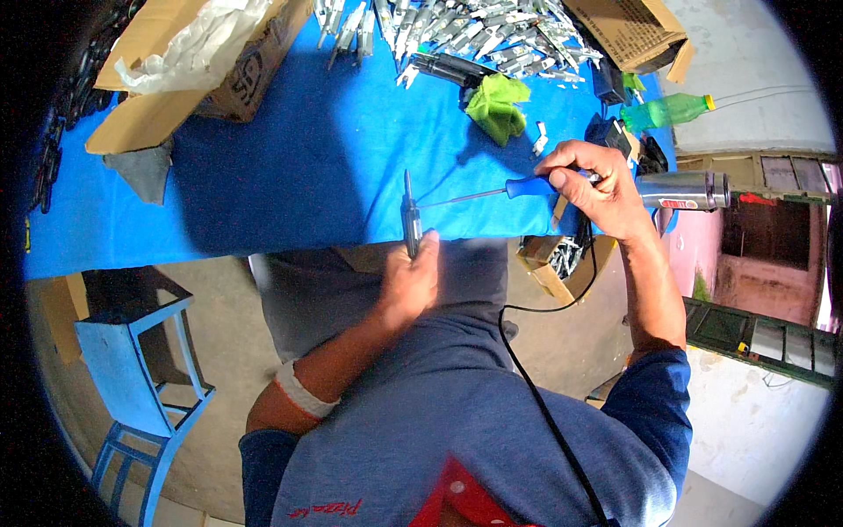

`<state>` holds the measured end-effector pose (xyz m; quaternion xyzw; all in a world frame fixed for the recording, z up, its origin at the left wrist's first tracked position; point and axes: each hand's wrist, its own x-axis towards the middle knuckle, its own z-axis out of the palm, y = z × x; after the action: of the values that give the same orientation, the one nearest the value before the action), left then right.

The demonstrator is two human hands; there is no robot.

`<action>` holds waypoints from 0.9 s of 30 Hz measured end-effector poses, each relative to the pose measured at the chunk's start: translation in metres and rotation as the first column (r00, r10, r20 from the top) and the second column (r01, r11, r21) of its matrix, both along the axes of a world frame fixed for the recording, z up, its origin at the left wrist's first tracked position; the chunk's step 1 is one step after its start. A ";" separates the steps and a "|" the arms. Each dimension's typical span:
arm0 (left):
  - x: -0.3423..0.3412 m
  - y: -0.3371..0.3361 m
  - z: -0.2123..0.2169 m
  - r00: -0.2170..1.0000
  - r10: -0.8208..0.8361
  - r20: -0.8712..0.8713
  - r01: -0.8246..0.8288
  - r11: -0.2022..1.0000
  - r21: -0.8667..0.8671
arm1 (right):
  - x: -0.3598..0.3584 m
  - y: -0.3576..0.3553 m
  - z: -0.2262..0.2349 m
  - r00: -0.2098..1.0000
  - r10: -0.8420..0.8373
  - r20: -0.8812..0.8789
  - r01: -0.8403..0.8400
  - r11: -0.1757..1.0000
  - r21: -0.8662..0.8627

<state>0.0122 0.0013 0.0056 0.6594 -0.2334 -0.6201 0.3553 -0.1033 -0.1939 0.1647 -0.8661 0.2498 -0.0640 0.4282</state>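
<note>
My left hand (411,279) is closed round the lower end of a dark, slim pen-shaped device (412,221), held upright with its thin metal tip pointing away from me, at the table's near edge. My right hand (597,189) grips a screwdriver (527,187) with a blue handle, off to the right. Its long thin shaft reaches left, and its end lies close to the side of the device. Whether the two touch I cannot tell. Beyond my hands, on the blue cloth (290,189), lie a crumpled green rag (499,107) and a small white piece (540,139).
A heap of small grey-and-white parts (492,35) covers the far side, between open cardboard boxes (241,88). To the right are a green bottle (667,111) and a steel flask (683,191). A black cable (544,400) crosses my front. A blue chair (132,373) stands left.
</note>
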 end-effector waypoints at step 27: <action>-0.004 0.003 -0.017 0.845 0.363 -0.393 -0.441 0.888 -0.128 | -0.004 -0.004 0.011 0.949 -0.139 -0.282 0.201 0.958 0.203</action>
<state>0.0087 0.0041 -0.0114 0.5275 -0.0857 -0.6119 0.5831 -0.1073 -0.1977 0.1757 -0.7867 0.3846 0.0448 0.4808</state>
